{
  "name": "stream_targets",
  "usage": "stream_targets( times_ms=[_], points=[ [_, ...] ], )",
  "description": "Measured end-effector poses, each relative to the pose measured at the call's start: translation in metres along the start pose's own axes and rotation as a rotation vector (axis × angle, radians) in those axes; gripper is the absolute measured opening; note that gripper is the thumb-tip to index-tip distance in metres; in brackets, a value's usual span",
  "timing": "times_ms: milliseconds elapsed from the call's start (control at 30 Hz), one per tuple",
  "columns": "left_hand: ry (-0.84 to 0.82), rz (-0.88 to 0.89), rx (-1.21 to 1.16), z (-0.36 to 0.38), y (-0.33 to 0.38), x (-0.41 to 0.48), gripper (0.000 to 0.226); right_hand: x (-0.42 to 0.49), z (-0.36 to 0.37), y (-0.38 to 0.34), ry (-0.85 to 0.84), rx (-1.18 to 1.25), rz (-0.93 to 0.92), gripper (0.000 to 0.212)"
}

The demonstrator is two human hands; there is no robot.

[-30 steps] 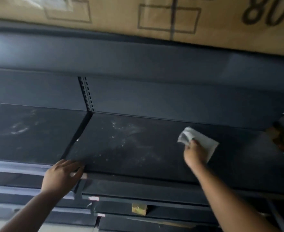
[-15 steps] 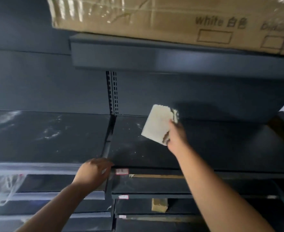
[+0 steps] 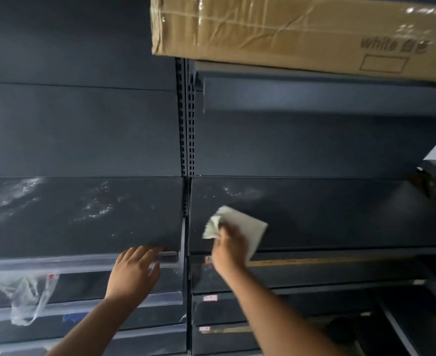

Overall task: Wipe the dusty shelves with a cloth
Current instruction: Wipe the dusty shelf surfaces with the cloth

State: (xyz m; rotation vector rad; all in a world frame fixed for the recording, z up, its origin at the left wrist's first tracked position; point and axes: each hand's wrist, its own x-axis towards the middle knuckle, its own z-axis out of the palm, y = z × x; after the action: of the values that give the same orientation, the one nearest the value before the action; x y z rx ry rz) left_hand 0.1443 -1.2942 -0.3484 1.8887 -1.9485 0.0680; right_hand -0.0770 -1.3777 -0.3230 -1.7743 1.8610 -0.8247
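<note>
- Wiping calls for flat pressure: my right hand (image 3: 228,249) pinches the cloth (image 3: 240,228) on the right shelf (image 3: 340,217).
- My left hand (image 3: 134,272), fingers spread, braces the left shelf (image 3: 57,222); I'd sweep toward the dust streaks (image 3: 240,192).

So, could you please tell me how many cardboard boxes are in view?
1: a taped cardboard box on the top shelf, upper right. Others may sit out of frame.

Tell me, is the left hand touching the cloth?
Apart. The head view shows the left hand on the left shelf's front edge, with the shelf divider between it and the cloth in the right hand.
</note>
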Motion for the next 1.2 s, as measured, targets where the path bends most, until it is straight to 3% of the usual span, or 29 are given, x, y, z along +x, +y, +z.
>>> stream_targets(
  times_ms=[67,133,200,300,367,433,533,667,733,800,867,933,1000,1067,1133,1200],
  points=[
    [-0.005,0.0,0.008,0.003,-0.001,-0.001,0.043,-0.005,0.025,-0.046,-0.231,0.227,0.075,0.03],
    [0.015,0.006,0.007,0.006,-0.003,-0.002,0.044,0.006,0.022,-0.075,-0.339,0.685,0.252,0.027],
    [0.03,0.019,0.014,0.009,-0.006,-0.003,0.044,0.031,0.0,-0.076,-0.317,1.011,0.45,0.016],
    [0.0,-0.005,0.047,0.01,-0.009,-0.003,0.045,0.085,-0.042,-0.035,-0.17,1.123,0.518,0.019],
    [-0.048,-0.044,0.062,0.01,-0.01,-0.001,0.046,0.125,-0.078,0.01,0.065,0.912,0.369,0.028],
    [-0.111,-0.076,0.082,0.009,-0.007,0.0,0.047,0.159,-0.113,0.057,0.267,0.448,0.174,0.038],
    [-0.18,-0.087,0.097,0.008,-0.001,0.0,0.053,0.19,-0.132,0.115,0.423,-0.04,0.003,0.037],
    [-0.183,-0.091,0.088,0.006,0.002,0.001,0.054,0.188,-0.081,0.118,0.155,-0.41,0.121,0.035],
    [-0.177,-0.089,0.093,0.007,0.003,0.001,0.053,0.168,-0.039,0.082,0.021,-0.458,0.052,0.04],
    [-0.18,-0.083,0.089,0.007,0.004,0.0,0.053,0.138,0.004,0.034,-0.055,-0.372,-0.135,0.038],
    [-0.173,-0.091,0.086,0.007,0.006,-0.002,0.052,0.113,0.028,-0.013,-0.205,-0.114,-0.198,0.032],
    [-0.16,-0.093,0.079,0.006,0.009,-0.001,0.051,0.115,0.035,-0.047,-0.357,0.344,0.022,0.032],
    [-0.15,-0.096,0.083,0.004,0.01,0.0,0.05,0.135,0.024,-0.06,-0.356,0.711,0.309,0.035],
    [-0.146,-0.124,0.094,0.005,0.009,0.003,0.049,0.161,-0.001,-0.049,-0.337,1.061,0.483,0.037],
    [-0.137,-0.164,0.091,0.006,0.008,0.008,0.047,0.186,-0.032,-0.023,-0.153,1.288,0.493,0.032],
    [-0.106,-0.173,0.092,0.009,0.008,0.012,0.046,0.203,-0.072,0.012,0.2,1.077,0.346,0.033]
  ],
)
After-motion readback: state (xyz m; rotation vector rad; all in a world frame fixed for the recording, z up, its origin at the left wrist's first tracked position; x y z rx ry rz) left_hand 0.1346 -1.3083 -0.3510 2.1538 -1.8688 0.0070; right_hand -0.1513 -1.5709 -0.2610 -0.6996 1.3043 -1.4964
